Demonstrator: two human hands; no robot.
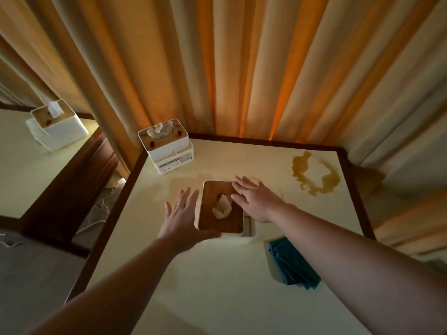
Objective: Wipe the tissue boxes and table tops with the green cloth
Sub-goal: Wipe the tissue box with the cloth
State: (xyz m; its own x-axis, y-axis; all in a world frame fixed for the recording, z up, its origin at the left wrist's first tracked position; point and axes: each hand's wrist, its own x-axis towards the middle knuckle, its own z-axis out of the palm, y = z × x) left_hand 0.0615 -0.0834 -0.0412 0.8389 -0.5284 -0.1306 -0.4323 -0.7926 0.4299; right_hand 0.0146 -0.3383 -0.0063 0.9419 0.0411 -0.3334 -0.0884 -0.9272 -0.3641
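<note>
While the green cloth (294, 265) lies unheld on the near-right worktop (205, 286), the left hand (180, 217) and right hand (255, 200), grips released, flank the tissue box (221, 207), probably positioning it; wiping next requires fetching the cloth.

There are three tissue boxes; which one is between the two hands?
The near tissue box with the wooden lid, mid-table, flanked by the left hand and right hand. The corner box and the other-table box stand far away.
</note>
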